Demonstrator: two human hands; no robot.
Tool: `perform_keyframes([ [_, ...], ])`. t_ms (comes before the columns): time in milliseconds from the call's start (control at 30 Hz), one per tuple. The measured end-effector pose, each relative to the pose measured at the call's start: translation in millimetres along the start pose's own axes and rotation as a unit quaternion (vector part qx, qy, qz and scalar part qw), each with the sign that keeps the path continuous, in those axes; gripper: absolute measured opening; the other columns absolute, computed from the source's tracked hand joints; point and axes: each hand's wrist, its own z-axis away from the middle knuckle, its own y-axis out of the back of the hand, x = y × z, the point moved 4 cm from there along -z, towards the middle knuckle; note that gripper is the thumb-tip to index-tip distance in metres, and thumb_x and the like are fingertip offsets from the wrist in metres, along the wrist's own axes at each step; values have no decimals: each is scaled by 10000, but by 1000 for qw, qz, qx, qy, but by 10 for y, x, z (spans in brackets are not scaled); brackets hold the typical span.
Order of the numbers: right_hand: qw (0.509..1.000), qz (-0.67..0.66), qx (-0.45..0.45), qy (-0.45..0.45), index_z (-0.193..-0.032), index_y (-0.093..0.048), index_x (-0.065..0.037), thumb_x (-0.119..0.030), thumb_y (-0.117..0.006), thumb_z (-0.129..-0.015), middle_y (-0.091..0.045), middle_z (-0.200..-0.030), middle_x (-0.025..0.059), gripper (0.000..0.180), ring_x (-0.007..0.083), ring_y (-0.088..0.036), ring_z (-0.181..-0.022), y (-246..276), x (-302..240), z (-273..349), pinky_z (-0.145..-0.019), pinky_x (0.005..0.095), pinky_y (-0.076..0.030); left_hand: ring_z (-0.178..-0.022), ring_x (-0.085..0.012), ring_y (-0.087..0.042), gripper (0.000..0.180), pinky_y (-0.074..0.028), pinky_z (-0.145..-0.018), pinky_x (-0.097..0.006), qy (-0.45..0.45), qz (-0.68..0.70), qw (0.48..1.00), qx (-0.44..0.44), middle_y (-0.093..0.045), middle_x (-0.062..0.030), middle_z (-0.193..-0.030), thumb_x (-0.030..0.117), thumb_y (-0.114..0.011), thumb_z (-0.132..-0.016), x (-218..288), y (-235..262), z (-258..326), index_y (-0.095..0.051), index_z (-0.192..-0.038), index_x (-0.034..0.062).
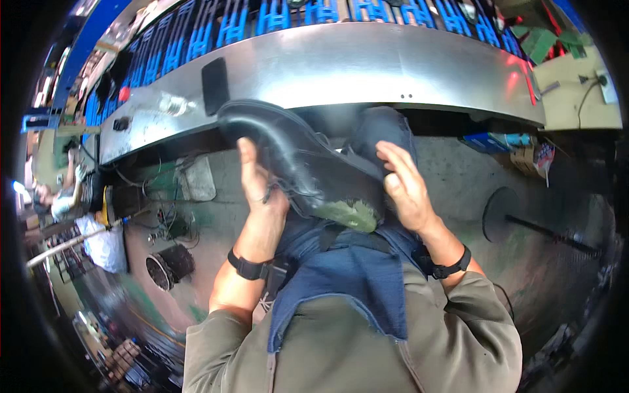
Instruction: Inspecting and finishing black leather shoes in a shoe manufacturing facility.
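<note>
A black shoe [288, 157] is held up sideways in front of the steel worktop [341, 65]. The left hand [259, 187] has its fingers clamped on the shoe's sole edge; the right hand [406, 187] rests against the heel end, fingers loosely together.

Glossy black leather shoe [288, 154], brushed-metal bench [367, 69]

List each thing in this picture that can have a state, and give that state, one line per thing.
Black shoe: held up off the bench, tilted, sole side showing.
Left hand: gripping the shoe from the left.
Right hand: open, fingers spread beside the shoe's heel end.
Metal conveyor guard: bare along the front.
Blue racks: lined up behind the guard.
Round stool: standing unoccupied on the floor.
</note>
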Motion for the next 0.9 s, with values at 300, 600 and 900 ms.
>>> perform_keyframes([
  [300, 917, -337, 60, -208, -1174, -646, 0, -322, -410, -1066, -666, -1112, 73, 414, 139, -611, -1043, 794, 592, -52, -933, 282, -468, -997, -190, -622, 556, -527, -818, -291, -131, -677, 696, -201, -585, -131, -1229, 224, -902, -732, -368, 132, 162, -581, -1137, 17],
  [600, 933, -303, 91, -174, -1098, -661, 30, -270, -401, -1020, -675, -1075, 118, 404, 175, -608, -1030, 740, 773, -116, -936, 313, -463, -1269, -391, -543, 937, -453, -1026, -479, -172, -607, 622, -464, -552, -200, -1384, 247, -932, -579, -773, -573, -429, -484, -1367, 11],
  [900, 878, -357, 120, -296, -1154, -644, 37, -454, -339, -1084, -667, -1125, 138, 582, 223, -627, -1069, 777, 820, -811, -1004, 373, -474, -1190, -376, -616, 885, -494, -999, -442, -54, -583, 720, -373, -608, -225, -1290, 307, -919, -670, -583, -607, -871, -485, -1374, -7],
])
